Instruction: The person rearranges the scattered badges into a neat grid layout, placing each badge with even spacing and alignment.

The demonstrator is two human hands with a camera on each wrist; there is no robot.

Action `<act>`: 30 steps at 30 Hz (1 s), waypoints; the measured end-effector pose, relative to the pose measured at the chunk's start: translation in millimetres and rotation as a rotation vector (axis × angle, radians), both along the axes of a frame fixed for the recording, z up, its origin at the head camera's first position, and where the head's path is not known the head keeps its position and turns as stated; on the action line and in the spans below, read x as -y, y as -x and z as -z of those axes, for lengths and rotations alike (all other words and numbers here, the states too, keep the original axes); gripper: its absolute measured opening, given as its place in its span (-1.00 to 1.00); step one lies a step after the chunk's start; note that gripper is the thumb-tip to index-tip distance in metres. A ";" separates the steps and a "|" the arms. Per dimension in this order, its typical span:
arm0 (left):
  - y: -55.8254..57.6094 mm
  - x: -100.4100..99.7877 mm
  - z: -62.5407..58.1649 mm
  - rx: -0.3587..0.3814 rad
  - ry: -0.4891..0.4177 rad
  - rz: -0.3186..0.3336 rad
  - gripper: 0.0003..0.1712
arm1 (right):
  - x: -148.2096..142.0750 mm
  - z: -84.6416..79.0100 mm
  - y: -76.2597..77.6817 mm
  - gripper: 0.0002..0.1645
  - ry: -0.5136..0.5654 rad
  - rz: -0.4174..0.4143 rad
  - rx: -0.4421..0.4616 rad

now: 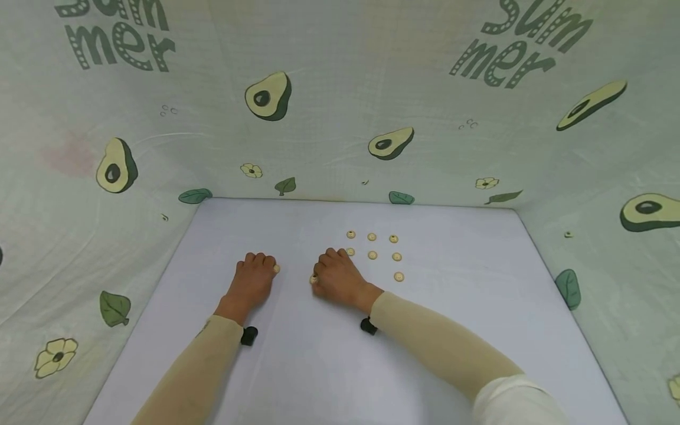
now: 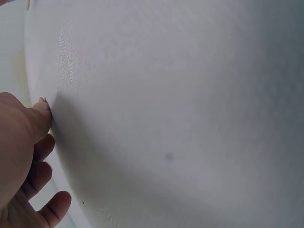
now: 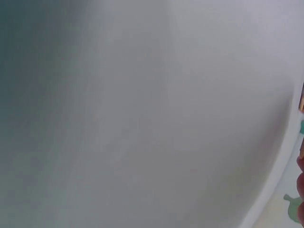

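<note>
Small round tan discs with a dark or dented centre lie on the white table. My left hand [image 1: 252, 281] pinches one disc [image 1: 277, 268] at the thumb side. In the left wrist view, a thin tan edge [image 2: 42, 99] shows at the thumb tip, while the other fingers are bent. To its right, my right hand [image 1: 339, 280] holds another disc [image 1: 313, 280] between thumb and finger. Its knuckles lie close to a disc [image 1: 350, 251] in the loose rows. Only a sliver of the right fingers [image 3: 301, 185] enters the right wrist view.
Several more discs stand in rows right of the hands: a back row disc [image 1: 372, 236], a middle one [image 1: 373, 255] and a single front one [image 1: 399, 277]. A patterned cloth [image 1: 329, 159] hangs behind the white table [image 1: 457, 283] and along its sides.
</note>
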State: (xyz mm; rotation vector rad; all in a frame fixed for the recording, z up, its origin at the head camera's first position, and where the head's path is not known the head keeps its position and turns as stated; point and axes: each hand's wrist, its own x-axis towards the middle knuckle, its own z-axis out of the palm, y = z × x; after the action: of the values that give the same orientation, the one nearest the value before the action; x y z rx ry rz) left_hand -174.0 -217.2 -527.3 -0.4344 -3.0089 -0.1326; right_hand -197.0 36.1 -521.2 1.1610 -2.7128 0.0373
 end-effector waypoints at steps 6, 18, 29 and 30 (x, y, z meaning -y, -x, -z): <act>-0.8 0.2 -1.7 0.013 0.000 -0.009 -0.76 | -26.1 -2.3 4.7 -0.69 0.036 0.028 0.022; 0.9 1.2 0.5 0.030 0.003 -0.013 -0.74 | -92.2 -6.4 9.2 -0.77 0.172 0.140 0.106; 4.0 4.6 4.8 0.005 -0.015 0.006 -0.73 | -149.9 -5.7 4.2 -0.81 0.177 0.186 0.078; 4.2 4.7 5.3 0.006 -0.017 0.006 -0.73 | -153.3 -4.6 3.3 -0.80 0.170 0.186 0.074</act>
State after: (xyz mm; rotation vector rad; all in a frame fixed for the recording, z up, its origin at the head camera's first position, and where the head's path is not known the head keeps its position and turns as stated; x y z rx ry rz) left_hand -178.2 -221.9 -532.5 -0.4425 -3.0105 -0.1602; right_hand -200.3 189.4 -516.6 0.8743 -2.8049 0.2839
